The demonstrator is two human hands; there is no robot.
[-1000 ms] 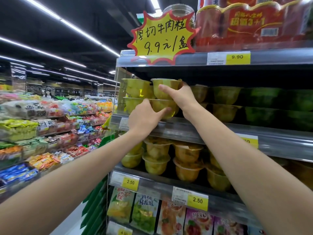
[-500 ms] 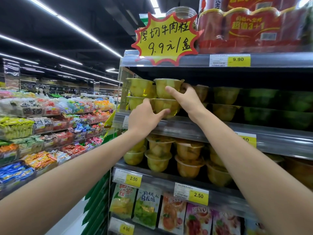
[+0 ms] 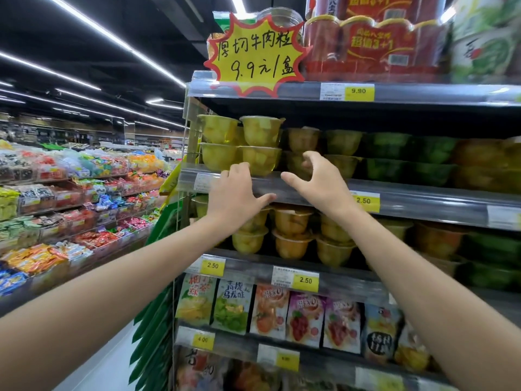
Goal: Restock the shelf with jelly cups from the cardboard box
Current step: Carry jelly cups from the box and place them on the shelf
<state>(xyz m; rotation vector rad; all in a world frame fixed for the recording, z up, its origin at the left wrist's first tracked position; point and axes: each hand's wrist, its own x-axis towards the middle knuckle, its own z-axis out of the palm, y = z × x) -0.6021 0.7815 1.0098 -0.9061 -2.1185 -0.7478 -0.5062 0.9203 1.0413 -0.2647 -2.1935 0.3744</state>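
Two yellow jelly cups stand stacked at the shelf's left end: the upper cup [image 3: 261,131] on the lower cup [image 3: 260,163]. Another stacked pair [image 3: 218,145] sits to their left. My left hand [image 3: 236,196] hovers just below and in front of the lower cup, fingers loosely curled, holding nothing. My right hand [image 3: 315,182] is off to the right of the stack, fingers spread and bent, also holding nothing. Both hands are apart from the cups. The cardboard box is out of view.
The shelf rail [image 3: 423,204] carries yellow 2.50 price tags. More jelly cups [image 3: 293,230] fill the shelf below. Green cups [image 3: 408,156] sit further right. A starburst price sign [image 3: 253,55] hangs above. Snack bags [image 3: 270,311] hang lower down. An aisle lies to the left.
Both hands let go of the stacked yellow cups and drew back toward me and down. The two cups stay stacked on the shelf.
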